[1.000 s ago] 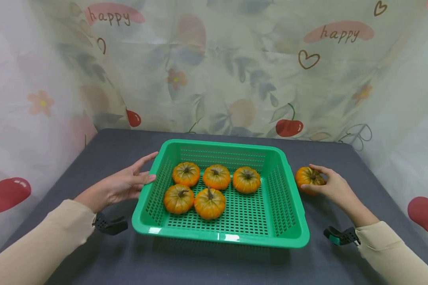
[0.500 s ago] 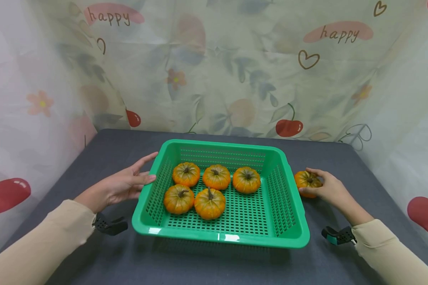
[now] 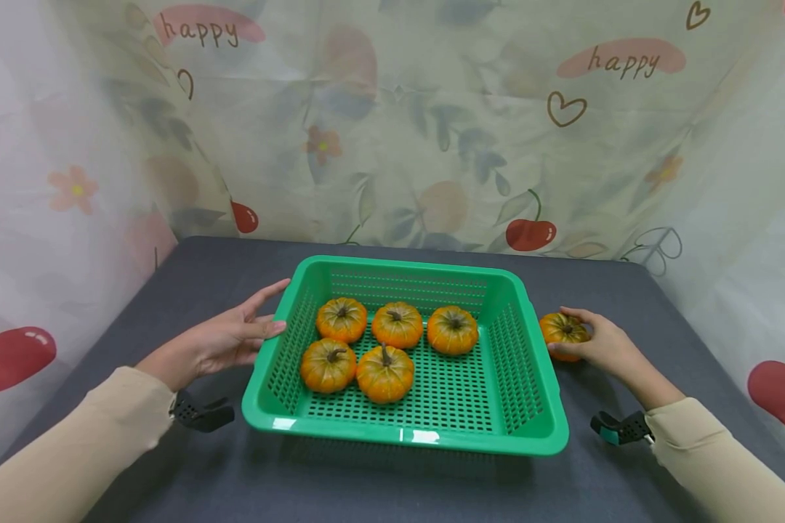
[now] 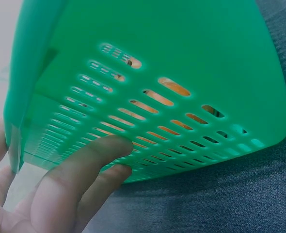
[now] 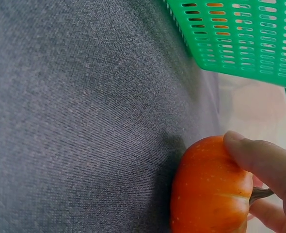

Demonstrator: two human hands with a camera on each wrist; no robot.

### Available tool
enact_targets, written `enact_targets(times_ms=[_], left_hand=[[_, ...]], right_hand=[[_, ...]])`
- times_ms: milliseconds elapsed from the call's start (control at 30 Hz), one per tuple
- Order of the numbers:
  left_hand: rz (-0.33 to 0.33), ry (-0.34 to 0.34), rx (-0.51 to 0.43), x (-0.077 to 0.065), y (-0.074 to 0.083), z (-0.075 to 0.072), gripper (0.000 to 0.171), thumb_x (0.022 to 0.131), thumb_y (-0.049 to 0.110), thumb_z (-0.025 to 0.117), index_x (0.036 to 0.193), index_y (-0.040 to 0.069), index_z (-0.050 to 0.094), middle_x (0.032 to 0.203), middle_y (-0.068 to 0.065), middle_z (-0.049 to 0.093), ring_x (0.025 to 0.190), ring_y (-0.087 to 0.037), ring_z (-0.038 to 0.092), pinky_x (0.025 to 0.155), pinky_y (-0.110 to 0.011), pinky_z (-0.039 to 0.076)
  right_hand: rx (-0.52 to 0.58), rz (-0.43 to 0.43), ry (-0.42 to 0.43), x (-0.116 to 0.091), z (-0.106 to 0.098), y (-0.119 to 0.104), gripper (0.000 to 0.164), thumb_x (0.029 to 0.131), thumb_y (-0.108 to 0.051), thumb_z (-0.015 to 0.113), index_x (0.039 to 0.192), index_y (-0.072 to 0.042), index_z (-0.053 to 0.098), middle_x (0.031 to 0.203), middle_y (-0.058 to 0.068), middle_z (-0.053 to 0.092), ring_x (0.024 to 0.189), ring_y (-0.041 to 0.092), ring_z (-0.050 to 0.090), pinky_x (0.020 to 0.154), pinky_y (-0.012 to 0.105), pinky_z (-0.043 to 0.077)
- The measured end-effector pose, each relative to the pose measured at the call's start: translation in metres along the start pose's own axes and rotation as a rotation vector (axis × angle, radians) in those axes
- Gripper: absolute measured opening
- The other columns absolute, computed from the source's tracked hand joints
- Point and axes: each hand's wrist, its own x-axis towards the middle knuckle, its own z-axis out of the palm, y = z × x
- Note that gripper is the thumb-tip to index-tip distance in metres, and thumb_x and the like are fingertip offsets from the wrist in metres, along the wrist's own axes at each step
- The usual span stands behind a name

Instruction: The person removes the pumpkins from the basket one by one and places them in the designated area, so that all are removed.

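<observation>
Along the left side of the green plastic basket (image 3: 405, 436), my left hand (image 3: 229, 338) has its fingertips against the rim and outer wall. In the left wrist view, two extended fingers (image 4: 92, 160) lie on the slotted wall below the rim. My right hand (image 3: 611, 349) holds a small orange pumpkin (image 3: 561, 330) between thumb and fingers, just right of the basket. The right wrist view shows this pumpkin (image 5: 211, 187) low against the cloth, its stem toward the palm. Inside the basket, several similar pumpkins (image 3: 384, 373) sit in two rows, mostly toward the left.
A dark grey cloth (image 3: 379, 487) covers the table under the basket. Printed curtains (image 3: 399, 145) hang behind the table and on both sides. Each wrist wears a black strap (image 3: 199, 412) below a beige sleeve.
My right hand has shifted slightly left with the pumpkin, bringing it nearer the basket's right side; over the last half second it barely moves. Left hand and basket stay put.
</observation>
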Motion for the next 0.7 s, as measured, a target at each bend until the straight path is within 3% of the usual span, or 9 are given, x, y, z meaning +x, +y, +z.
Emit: enact_targets(times_ms=[700], left_hand=[[0.003, -0.004, -0.003, 0.0002, -0.0007, -0.001, 0.089, 0.098, 0.012, 0.057, 0.154, 0.043, -0.006, 0.159, -0.024, 0.014, 0.1, -0.022, 0.069, 0.088, -0.046, 0.056]], right_hand=[[-0.02, 0.02, -0.011, 0.0035, 0.0015, 0.0007, 0.091, 0.085, -0.048, 0.071, 0.15, -0.001, 0.029, 0.145, 0.038, 0.03, 0.124, 0.053, 0.037, 0.093, 0.067, 0.039]])
